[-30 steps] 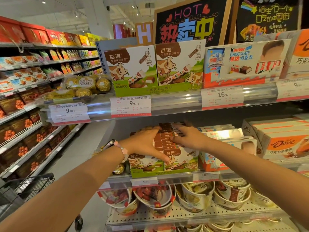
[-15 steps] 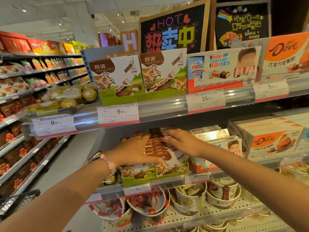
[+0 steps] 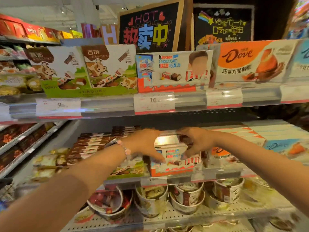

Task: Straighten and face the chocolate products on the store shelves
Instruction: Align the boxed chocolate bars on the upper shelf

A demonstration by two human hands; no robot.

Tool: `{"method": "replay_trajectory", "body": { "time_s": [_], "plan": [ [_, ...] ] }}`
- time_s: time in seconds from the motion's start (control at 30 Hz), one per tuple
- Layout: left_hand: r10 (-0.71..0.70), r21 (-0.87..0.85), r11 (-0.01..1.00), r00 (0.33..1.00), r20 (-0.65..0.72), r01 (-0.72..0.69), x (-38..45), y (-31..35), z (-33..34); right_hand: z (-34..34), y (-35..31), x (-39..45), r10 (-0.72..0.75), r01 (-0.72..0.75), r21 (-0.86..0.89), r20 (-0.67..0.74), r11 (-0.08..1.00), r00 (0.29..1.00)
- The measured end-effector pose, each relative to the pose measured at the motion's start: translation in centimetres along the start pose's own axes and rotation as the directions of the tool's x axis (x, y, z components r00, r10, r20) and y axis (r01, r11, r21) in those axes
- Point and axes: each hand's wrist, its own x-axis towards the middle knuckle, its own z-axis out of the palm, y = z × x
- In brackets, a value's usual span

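On the middle shelf a stack of Kinder chocolate boxes [image 3: 174, 159] faces front, white and red-orange. My left hand [image 3: 144, 145] rests on its left side with a finger down the front face. On the stack's right side my right hand [image 3: 196, 142] has its fingers spread and its fingertips on the top box. Neither hand lifts anything. Left of the stack lie brown-and-green Bainuo cow boxes [image 3: 93, 144], partly behind my left forearm. Orange Dove boxes [image 3: 224, 155] sit to the right. The view is blurred.
The top shelf shows upright Bainuo boxes [image 3: 108, 69], a Kinder box [image 3: 173, 69] and a Dove box [image 3: 247, 62] behind a clear price rail [image 3: 107, 106]. Paper cups of sweets [image 3: 150, 201] fill the shelf below. Ferrero packs [image 3: 16, 84] are at far left. Chalkboard signs [image 3: 148, 27] stand above.
Both hands have left the Bainuo stack and moved right onto the Kinder stack. The view has swung right with them, bringing the Dove boxes into the frame.
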Motion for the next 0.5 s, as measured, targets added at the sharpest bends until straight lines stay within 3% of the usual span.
{"method": "replay_trajectory", "body": {
  "time_s": [0.13, 0.5],
  "plan": [
    [-0.113, -0.034, 0.992, 0.982, 0.15, 0.119, 2.0, 0.4, 0.9, 0.1, 2.1, 0.9, -0.016, 0.017, -0.011, 0.077, 1.0, 0.997],
    [-0.176, -0.072, 0.981, 0.981, 0.084, 0.182, 2.1, 0.9, 1.2, 0.3, 3.6, 2.2, -0.058, 0.061, -0.034, 0.079, 0.998, 0.995]
  ]
}}
